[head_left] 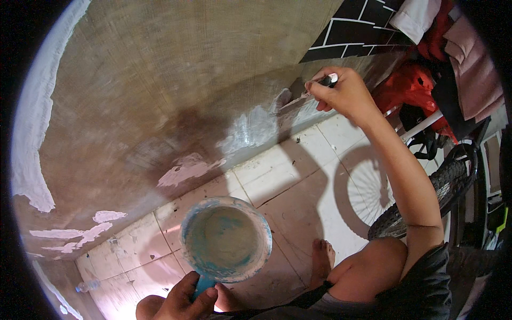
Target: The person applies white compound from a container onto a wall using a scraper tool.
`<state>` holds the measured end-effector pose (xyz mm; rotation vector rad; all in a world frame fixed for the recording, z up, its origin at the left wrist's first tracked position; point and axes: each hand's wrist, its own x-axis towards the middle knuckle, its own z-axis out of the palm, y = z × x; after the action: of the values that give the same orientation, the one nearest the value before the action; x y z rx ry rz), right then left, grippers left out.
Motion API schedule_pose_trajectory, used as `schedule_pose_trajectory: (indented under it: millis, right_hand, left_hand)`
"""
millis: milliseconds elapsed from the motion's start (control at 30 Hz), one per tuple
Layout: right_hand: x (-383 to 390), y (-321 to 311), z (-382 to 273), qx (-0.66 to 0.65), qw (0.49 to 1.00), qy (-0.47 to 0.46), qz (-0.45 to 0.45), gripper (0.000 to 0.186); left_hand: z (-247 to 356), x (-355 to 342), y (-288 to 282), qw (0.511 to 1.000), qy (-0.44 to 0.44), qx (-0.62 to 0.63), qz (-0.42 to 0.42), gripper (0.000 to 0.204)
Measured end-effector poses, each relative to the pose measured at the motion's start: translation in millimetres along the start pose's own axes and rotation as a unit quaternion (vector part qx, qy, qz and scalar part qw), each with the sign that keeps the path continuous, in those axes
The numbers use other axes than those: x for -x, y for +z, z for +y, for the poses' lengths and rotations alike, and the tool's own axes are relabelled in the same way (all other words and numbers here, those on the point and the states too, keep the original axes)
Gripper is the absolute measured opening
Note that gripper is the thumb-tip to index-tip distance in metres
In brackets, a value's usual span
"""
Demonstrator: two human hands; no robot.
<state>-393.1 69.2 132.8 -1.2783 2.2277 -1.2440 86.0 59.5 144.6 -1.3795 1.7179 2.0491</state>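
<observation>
My left hand (188,296) grips the handle of a blue plastic dipper (188,240), its rim smeared with pale paste. Inside lies greyish-white paste (229,237). Up by the wall, my right hand (341,92) is closed around the dark handle of a putty knife (327,81). Its thin blade points left, against or very close to the brown wall (160,69); contact cannot be made out exactly. Beside the blade, a whitish smear of paste (250,128) covers the low part of the wall. Another pale patch (189,169) lies further left.
Black tiles with white joints (352,34) cover the wall at upper right. A bicycle tyre (397,218) stands right of my forearm, with red cloth (408,90) and pink cloth (472,64) hanging above. Dirty white floor tiles (288,197) run along the wall. A clear bottle (88,286) lies at lower left.
</observation>
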Motion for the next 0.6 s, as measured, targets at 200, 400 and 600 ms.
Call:
schedule_pose_trajectory:
  millis: [200,400,600]
  right_hand:
    - [5.9,-30.8,-55.1,-0.052,0.992,-0.066,0.095,0.023]
    - [6.9,-9.0,-24.6,-0.005,1.0,-0.013,-0.018,0.029]
    - [3.4,17.6,-5.3,0.002,1.0,0.012,0.013,0.028]
  left_hand:
    - [0.0,3.0,-2.1,1.0,-0.011,0.011,0.008,0.023]
    - [-1.5,2.0,-2.2,1.0,0.006,-0.009,0.004,0.022]
    - [-6.6,1.6,-4.8,0.999,0.023,-0.038,0.01,0.022]
